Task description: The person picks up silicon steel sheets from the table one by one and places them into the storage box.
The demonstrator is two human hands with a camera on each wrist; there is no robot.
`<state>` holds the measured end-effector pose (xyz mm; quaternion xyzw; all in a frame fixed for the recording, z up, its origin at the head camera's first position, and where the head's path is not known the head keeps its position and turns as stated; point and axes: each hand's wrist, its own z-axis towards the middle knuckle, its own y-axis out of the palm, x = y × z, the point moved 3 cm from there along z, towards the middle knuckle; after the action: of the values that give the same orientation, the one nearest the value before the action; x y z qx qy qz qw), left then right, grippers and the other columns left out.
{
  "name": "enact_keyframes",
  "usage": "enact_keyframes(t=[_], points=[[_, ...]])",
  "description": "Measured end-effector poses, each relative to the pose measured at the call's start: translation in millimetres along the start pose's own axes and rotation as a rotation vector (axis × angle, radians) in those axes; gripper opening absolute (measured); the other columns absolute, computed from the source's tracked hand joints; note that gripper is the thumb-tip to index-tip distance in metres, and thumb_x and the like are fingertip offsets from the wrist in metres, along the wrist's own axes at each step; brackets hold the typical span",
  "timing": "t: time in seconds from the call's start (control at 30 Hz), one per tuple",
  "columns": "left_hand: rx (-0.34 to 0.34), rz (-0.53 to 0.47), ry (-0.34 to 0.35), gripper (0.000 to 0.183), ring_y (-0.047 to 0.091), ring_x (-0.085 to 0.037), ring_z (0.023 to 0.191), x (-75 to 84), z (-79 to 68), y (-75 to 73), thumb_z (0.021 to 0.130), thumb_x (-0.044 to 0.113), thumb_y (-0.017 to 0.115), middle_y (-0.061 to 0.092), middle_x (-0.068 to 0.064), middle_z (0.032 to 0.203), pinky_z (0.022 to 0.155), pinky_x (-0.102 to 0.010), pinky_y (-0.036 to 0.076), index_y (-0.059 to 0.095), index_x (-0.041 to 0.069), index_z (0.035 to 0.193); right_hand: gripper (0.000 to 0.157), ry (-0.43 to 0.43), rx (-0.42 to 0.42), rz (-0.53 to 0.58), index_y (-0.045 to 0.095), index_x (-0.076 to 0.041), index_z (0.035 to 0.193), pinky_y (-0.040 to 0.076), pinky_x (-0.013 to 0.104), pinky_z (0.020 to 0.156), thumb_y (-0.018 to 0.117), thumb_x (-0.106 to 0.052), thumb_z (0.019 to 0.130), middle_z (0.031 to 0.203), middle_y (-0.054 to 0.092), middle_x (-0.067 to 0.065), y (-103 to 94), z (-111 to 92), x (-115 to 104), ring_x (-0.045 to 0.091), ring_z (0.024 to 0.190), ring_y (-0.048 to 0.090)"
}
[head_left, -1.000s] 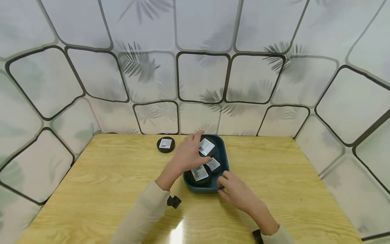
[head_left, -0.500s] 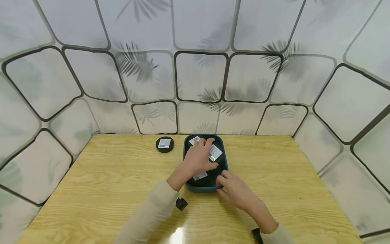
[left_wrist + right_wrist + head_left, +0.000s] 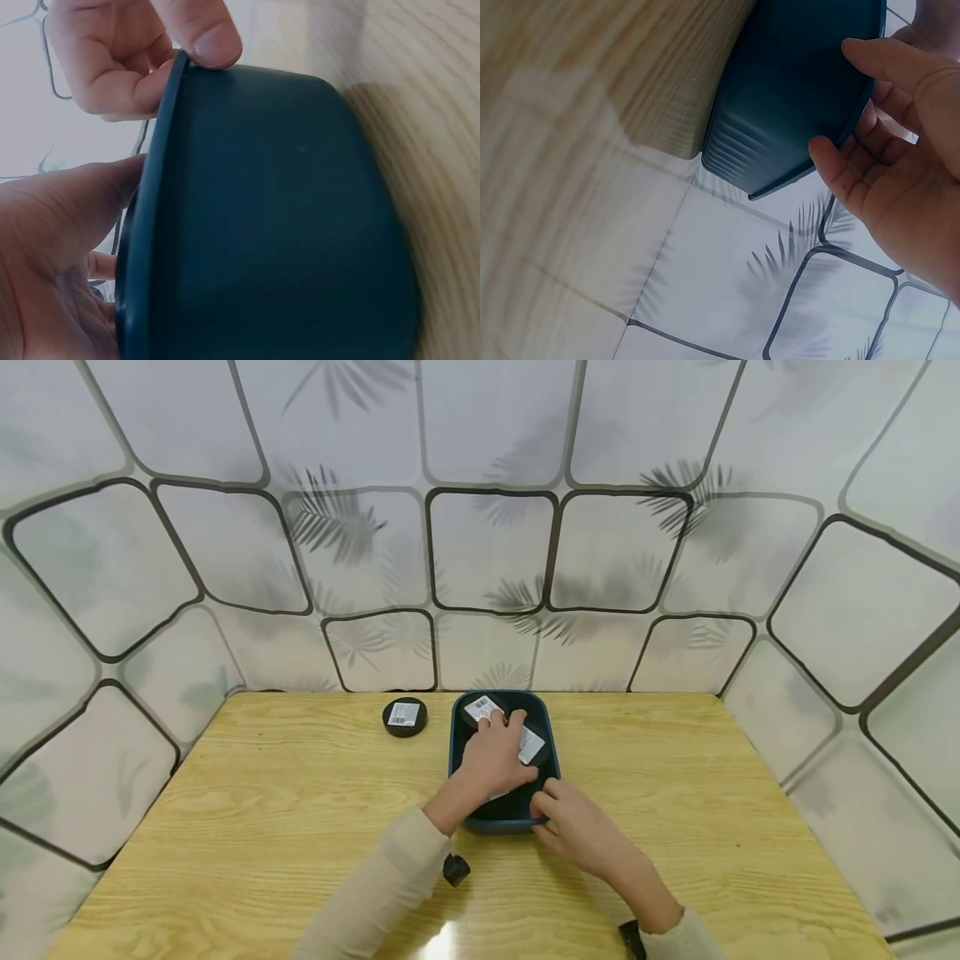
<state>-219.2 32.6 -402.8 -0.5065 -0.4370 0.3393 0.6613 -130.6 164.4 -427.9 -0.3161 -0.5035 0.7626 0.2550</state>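
Observation:
A dark teal plastic bin [image 3: 502,827] stands on the table with several flat black discs inside, each bearing a white barcode label. One disc [image 3: 480,707] shows at the bin's far left; another [image 3: 532,745] lies to its right. My left hand [image 3: 491,758] reaches into the bin, thumb and fingers spread around the right-hand disc, hiding part of it. The left wrist view shows its thumb passing over the rim, beside a dark edge. My right hand [image 3: 581,827] grips the bin's near right rim, its thumb outside the wall [image 3: 780,97].
One more labelled black disc [image 3: 404,717] lies on the wooden table [image 3: 675,810], left of the bin near the back edge. A patterned cloth wall [image 3: 491,552] rises behind the table and around its sides.
My left hand has moved down and rightward into the bin. One disc now sits at the far left corner, and another has shifted toward the back. The right hand keeps its hold on the rim.

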Motion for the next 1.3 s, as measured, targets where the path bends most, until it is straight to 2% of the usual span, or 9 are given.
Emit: enact_keyframes(t=[0.27, 0.63, 1.1, 1.3], points=[[-0.063, -0.004, -0.079, 0.081, 0.054, -0.030, 0.106, 2.1, 3.6, 12.0, 0.081, 0.047, 0.076, 0.051, -0.019, 0.128, 0.066, -0.039, 0.054, 0.040, 0.013, 0.144, 0.021, 0.017, -0.023, 0.000, 0.058, -0.016, 0.084, 0.044, 0.027, 0.069, 0.078, -0.009, 0.083, 0.085, 0.046, -0.005, -0.3, 1, 0, 0.011, 0.078, 0.044], [-0.137, -0.025, -0.133, 0.080, 0.054, -0.032, 0.104, 0.9, 5.5, 15.5, 0.081, 0.044, 0.078, 0.054, -0.019, 0.124, 0.071, -0.042, 0.054, 0.040, 0.012, 0.144, 0.022, 0.015, -0.013, -0.005, 0.058, -0.016, 0.084, 0.044, 0.026, 0.068, 0.078, -0.009, 0.083, 0.085, 0.045, -0.006, 0.5, 1, 0, 0.010, 0.077, 0.042], [-0.150, 0.037, -0.168, 0.066, 0.058, -0.035, 0.096, 9.3, 5.0, 13.7, 0.082, 0.040, 0.079, 0.055, -0.023, 0.115, 0.069, -0.043, 0.055, 0.044, 0.010, 0.130, 0.023, 0.004, 0.002, -0.012, 0.057, -0.015, 0.083, 0.043, 0.025, 0.067, 0.079, -0.008, 0.082, 0.085, 0.045, -0.005, 1.3, 0, 0, 0.010, 0.077, 0.043], [-0.161, 0.009, -0.165, 0.068, 0.059, -0.036, 0.098, 9.5, 5.2, 12.4, 0.084, 0.038, 0.078, 0.054, -0.023, 0.118, 0.070, -0.044, 0.055, 0.043, 0.011, 0.135, 0.024, 0.009, 0.000, -0.010, 0.057, -0.016, 0.083, 0.043, 0.025, 0.067, 0.079, -0.009, 0.082, 0.085, 0.045, -0.005, 0.3, 0, 1, 0.010, 0.076, 0.042]])
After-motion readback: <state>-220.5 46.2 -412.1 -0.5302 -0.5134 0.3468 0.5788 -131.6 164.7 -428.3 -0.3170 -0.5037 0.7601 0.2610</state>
